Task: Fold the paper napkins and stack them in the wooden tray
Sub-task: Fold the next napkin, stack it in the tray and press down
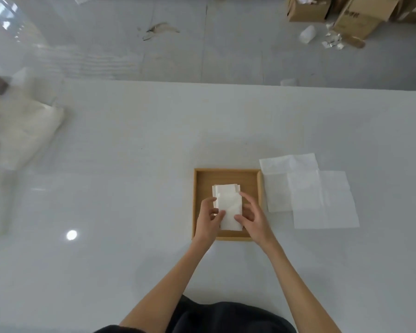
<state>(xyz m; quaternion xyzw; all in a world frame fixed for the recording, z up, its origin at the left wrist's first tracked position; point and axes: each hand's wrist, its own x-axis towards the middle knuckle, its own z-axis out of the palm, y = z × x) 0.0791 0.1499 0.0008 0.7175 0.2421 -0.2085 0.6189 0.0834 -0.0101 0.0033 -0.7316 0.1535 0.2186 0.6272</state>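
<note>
Bright, soft shadows, table glare, blurred edges

Counts:
- wooden tray: 1, near centre.
- unfolded napkins: 2, flat and overlapping, just right of the tray.
- folded napkins in the tray: 1 top napkin plus a stack under it. Offset edges show at least 2 layers; exact number not readable.
- hands: 2, left hand and right hand, both on the top napkin.
- cardboard boxes: at least 3, far right on the floor, pile cropped.
- white table: 1.
- pale bundles, left: too blurred to count.
</note>
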